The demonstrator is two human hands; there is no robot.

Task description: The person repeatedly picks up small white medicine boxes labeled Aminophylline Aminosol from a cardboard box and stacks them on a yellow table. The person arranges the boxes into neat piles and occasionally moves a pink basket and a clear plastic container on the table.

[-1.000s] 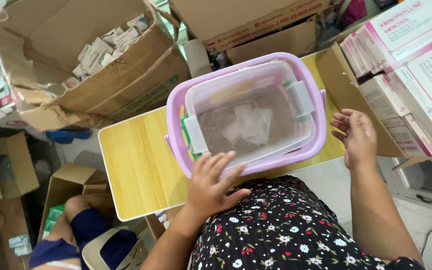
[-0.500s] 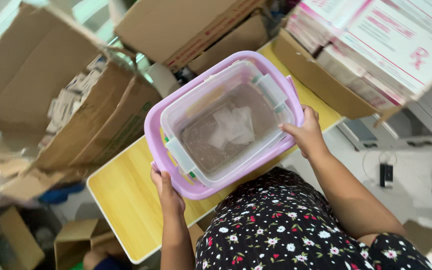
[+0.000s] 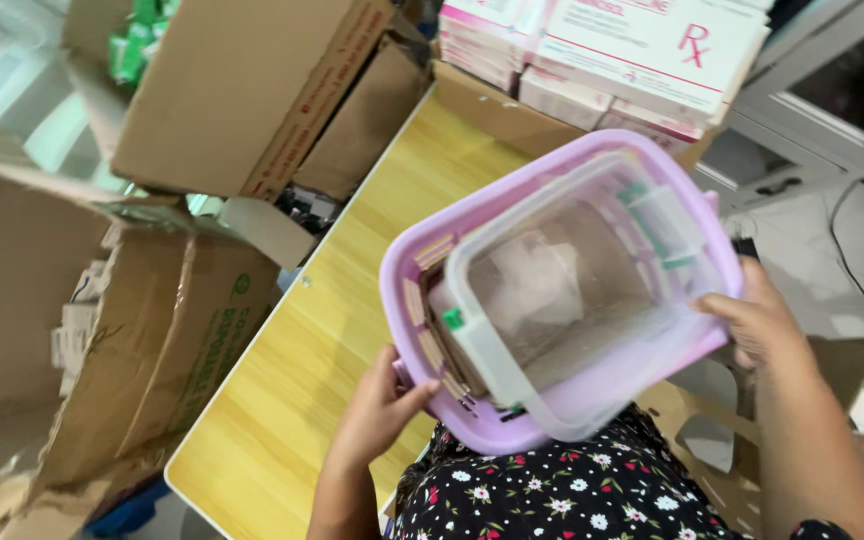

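A lilac plastic basket (image 3: 407, 265) is held tilted above my lap, off the yellow wooden table (image 3: 332, 330). A clear lidded container (image 3: 572, 290) with green clips sits inside it, and small flat packs stand along the basket's left wall. My left hand (image 3: 377, 410) grips the basket's near-left rim. My right hand (image 3: 752, 320) holds its right rim.
Open cardboard boxes (image 3: 222, 100) crowd the table's far left side, one with small packs. A torn box (image 3: 152, 350) leans at the left. Stacked pink-and-white cartons (image 3: 642, 50) lie at the far right. A grey cabinet (image 3: 832, 100) and a cable are at the right.
Both hands took hold of the basket and lifted it off the table towards me, tilting it. The view has swung left and closer.
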